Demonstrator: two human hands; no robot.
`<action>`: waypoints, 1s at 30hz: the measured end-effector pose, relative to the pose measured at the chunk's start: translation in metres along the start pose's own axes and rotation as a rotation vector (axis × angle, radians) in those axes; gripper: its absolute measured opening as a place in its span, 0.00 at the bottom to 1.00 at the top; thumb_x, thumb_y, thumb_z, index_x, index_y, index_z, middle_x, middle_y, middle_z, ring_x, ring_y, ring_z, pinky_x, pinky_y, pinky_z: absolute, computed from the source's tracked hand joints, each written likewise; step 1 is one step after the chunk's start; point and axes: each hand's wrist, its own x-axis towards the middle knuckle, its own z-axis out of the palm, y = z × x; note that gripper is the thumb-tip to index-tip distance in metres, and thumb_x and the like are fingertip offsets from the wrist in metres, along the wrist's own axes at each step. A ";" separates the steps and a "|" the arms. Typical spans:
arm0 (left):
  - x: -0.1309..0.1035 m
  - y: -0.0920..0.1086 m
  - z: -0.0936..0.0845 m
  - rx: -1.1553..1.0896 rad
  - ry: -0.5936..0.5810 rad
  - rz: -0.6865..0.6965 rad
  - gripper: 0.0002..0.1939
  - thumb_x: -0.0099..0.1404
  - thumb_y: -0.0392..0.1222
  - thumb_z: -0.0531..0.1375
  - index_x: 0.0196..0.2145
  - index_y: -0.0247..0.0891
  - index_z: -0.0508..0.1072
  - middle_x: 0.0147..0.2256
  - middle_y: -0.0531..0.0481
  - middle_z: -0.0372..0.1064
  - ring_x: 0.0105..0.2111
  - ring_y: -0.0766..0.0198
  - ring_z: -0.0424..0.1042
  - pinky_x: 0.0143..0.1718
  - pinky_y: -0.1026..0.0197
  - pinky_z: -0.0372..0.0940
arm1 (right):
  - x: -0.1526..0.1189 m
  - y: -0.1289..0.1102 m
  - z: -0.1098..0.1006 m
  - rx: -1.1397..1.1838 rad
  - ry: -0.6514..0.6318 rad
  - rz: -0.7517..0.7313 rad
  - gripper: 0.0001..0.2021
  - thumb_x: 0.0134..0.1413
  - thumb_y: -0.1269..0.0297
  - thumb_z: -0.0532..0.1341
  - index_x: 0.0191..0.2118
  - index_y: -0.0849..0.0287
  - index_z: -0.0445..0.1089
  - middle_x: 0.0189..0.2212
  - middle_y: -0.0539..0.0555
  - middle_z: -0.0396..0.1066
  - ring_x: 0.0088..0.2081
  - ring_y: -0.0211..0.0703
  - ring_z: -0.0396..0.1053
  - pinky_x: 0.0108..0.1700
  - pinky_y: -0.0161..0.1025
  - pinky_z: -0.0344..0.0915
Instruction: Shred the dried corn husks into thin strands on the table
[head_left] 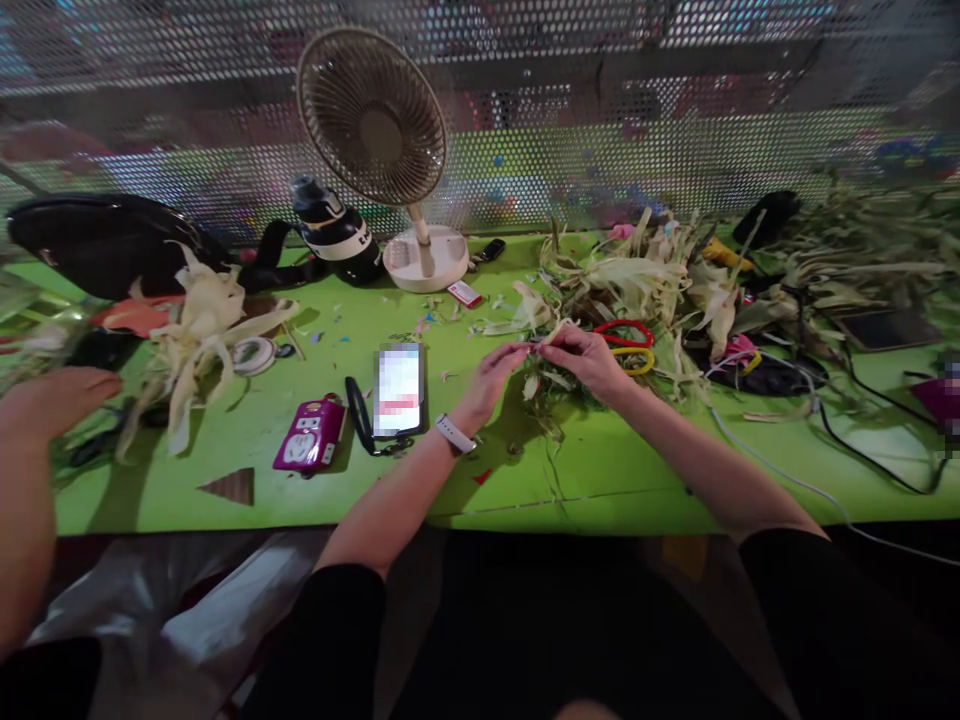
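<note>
My left hand [491, 380], with a pale band at the wrist, has its fingertips pinched near my right hand [581, 358]. Between them is something small and pale, like a piece of dried husk; the fingers partly hide it. Just beyond my right hand lies a heap of dry husks and leaves [637, 275]. Scissors with red and yellow handles [634, 361] rest at the heap's near side. A lit phone [399, 390] lies left of my left wrist.
A fan [426, 262] and a black bottle [341, 238] stand at the back. A purple device [309, 435] is front left. At far left another person's hand [64, 395] is near a husk bundle [204, 320]. A white cable [795, 478] crosses the right side.
</note>
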 end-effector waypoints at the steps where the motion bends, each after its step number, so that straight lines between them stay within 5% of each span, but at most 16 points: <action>1: -0.001 -0.001 0.002 -0.020 -0.007 -0.012 0.12 0.59 0.48 0.64 0.37 0.40 0.79 0.43 0.47 0.77 0.46 0.59 0.73 0.53 0.55 0.64 | 0.000 0.001 0.001 0.011 0.011 0.008 0.15 0.45 0.48 0.69 0.29 0.56 0.76 0.29 0.51 0.69 0.35 0.40 0.66 0.41 0.40 0.64; 6: -0.005 -0.002 0.007 -0.011 -0.071 -0.031 0.12 0.53 0.49 0.69 0.30 0.39 0.79 0.49 0.46 0.72 0.49 0.61 0.70 0.54 0.57 0.62 | -0.003 0.003 0.005 0.058 0.045 0.054 0.14 0.44 0.50 0.70 0.27 0.56 0.77 0.28 0.50 0.68 0.34 0.39 0.66 0.39 0.40 0.64; 11: -0.005 0.000 0.007 0.022 -0.103 -0.077 0.13 0.50 0.50 0.71 0.27 0.37 0.78 0.45 0.46 0.74 0.45 0.64 0.71 0.54 0.58 0.62 | -0.004 0.004 0.008 0.108 0.092 0.054 0.13 0.42 0.52 0.71 0.24 0.56 0.76 0.27 0.49 0.66 0.33 0.38 0.64 0.38 0.40 0.63; 17: -0.009 0.001 0.010 -0.028 -0.144 -0.142 0.18 0.49 0.51 0.71 0.31 0.35 0.77 0.31 0.50 0.75 0.31 0.69 0.71 0.39 0.62 0.66 | -0.004 -0.001 0.010 0.225 0.094 0.120 0.13 0.38 0.53 0.73 0.23 0.56 0.75 0.26 0.49 0.67 0.31 0.37 0.65 0.37 0.38 0.64; 23: -0.009 -0.001 0.011 0.025 -0.092 -0.051 0.21 0.51 0.51 0.70 0.37 0.33 0.77 0.34 0.47 0.77 0.32 0.66 0.73 0.39 0.60 0.68 | -0.003 0.001 0.007 0.325 0.054 0.313 0.19 0.40 0.46 0.71 0.28 0.58 0.72 0.22 0.47 0.65 0.23 0.33 0.60 0.26 0.35 0.62; 27: -0.007 -0.004 0.008 0.045 -0.096 -0.005 0.21 0.52 0.53 0.69 0.37 0.33 0.77 0.33 0.47 0.77 0.30 0.66 0.72 0.38 0.60 0.68 | -0.004 0.000 0.004 0.170 -0.096 0.210 0.22 0.40 0.49 0.72 0.38 0.57 0.73 0.26 0.48 0.69 0.27 0.35 0.64 0.29 0.36 0.64; 30: -0.006 -0.003 0.008 0.053 -0.136 -0.001 0.22 0.52 0.54 0.69 0.38 0.33 0.78 0.34 0.47 0.77 0.31 0.66 0.73 0.38 0.61 0.68 | -0.003 -0.003 0.002 0.000 -0.096 0.085 0.19 0.39 0.49 0.72 0.33 0.58 0.75 0.27 0.50 0.69 0.29 0.37 0.65 0.32 0.38 0.64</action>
